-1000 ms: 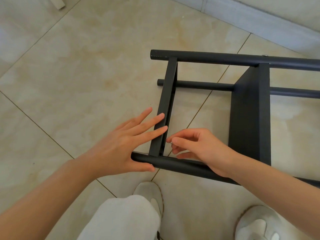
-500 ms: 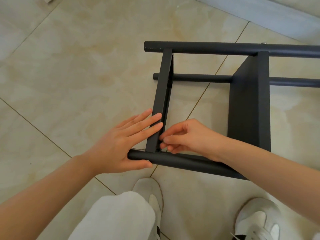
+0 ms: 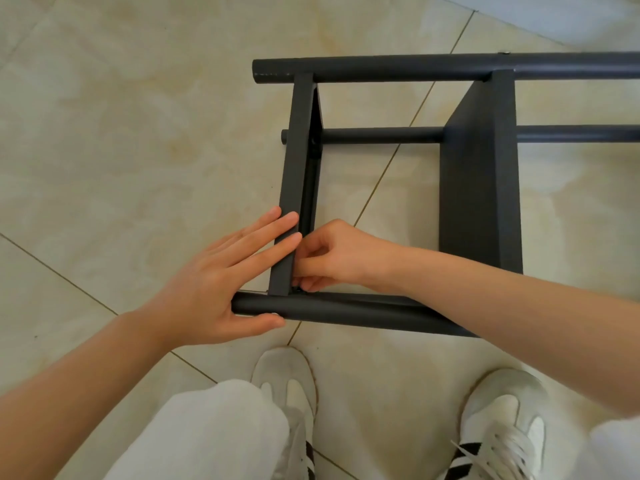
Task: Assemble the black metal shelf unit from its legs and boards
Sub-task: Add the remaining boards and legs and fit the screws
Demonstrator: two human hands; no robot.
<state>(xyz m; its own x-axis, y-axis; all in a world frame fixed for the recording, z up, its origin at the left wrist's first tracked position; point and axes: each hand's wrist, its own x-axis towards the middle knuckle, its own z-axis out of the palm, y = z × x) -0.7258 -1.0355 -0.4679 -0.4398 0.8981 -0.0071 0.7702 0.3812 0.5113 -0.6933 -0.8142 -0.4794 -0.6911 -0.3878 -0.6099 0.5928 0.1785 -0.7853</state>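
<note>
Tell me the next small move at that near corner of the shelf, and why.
Probably keep turning the fastener with the right hand, whose fingertips pinch at the joint of end board and near leg, while the left hand braces both. The fastener itself is hidden.

Beige marbled floor tiles, thin grout lines. Pale baseboard top right. White sneakers with black stripes, light trousers at bottom.

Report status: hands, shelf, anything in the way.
Left hand flat against end board and near leg. Right hand pinching at their joint; what it holds is hidden. Shelf on its side on floor. Nothing blocking.
</note>
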